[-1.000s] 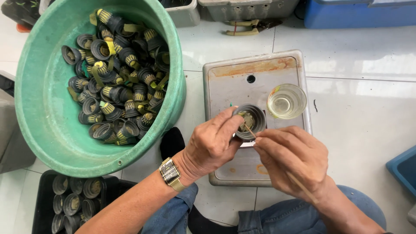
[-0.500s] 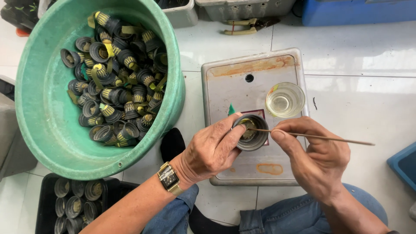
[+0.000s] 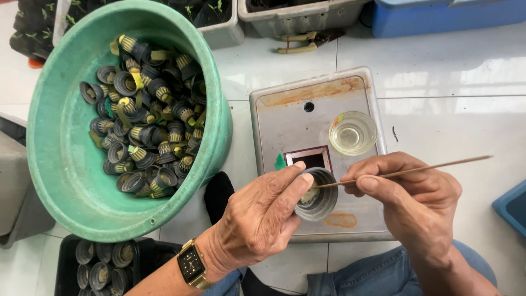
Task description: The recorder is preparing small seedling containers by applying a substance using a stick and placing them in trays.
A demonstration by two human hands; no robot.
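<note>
Small dark cup [image 3: 318, 194], round and open-topped, sits gripped in a person's left hand [image 3: 263, 219] over the near edge of a grey metal box [image 3: 285, 123] on a white tiled floor. At far left, a large green basin [image 3: 60, 159] holds a heap of similar dark cups [image 3: 148, 118], many ringed with yellow bands; below it, a black tray [image 3: 66, 271] carries more cups standing in rows. The left wrist wears a square-faced, gold-coloured watch [image 3: 192, 265], and its fingers close around the cup's rim and side. A square opening [image 3: 312, 159] in the box top lies just behind the cup, with a small clear glass dish [image 3: 353, 132] beyond it. To the right, the right hand [image 3: 416, 203] pinches a thin wooden stick [image 3: 405, 172] between thumb and fingers, its tip resting inside the cup. A blue container [image 3: 512, 205] edges the frame at far right.
</note>
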